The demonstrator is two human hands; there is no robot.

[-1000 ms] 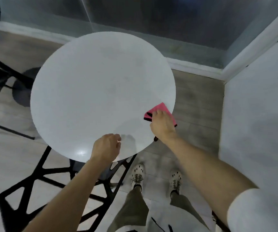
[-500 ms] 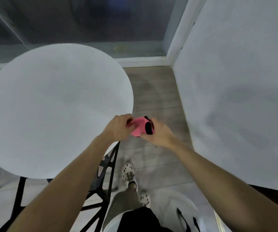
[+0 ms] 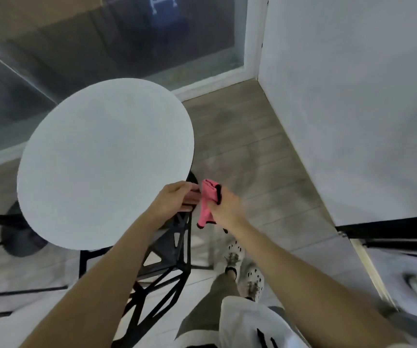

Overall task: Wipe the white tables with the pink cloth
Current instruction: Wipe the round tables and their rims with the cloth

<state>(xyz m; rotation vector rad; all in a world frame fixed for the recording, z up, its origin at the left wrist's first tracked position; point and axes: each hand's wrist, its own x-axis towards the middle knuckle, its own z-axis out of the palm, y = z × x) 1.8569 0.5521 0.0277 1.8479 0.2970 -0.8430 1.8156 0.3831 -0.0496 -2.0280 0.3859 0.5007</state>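
A round white table fills the left middle of the view. Just off its right rim, above the floor, my right hand grips a folded pink cloth with black edging; the cloth hangs down from my fingers. Over the table's rim my left hand reaches out, its fingers stretched toward the cloth's left side. The fingertips end right at the cloth, and I cannot tell whether they touch it. Nothing lies on the tabletop.
A black chair with an open triangular frame stands under the table's near edge. A white wall closes the right side and a glass wall runs behind. My feet stand on the wooden floor.
The cloth came off the table's right rim and my left hand met it in the air. The view swung right, so the table now sits further left. The cloth now hangs from my right hand.
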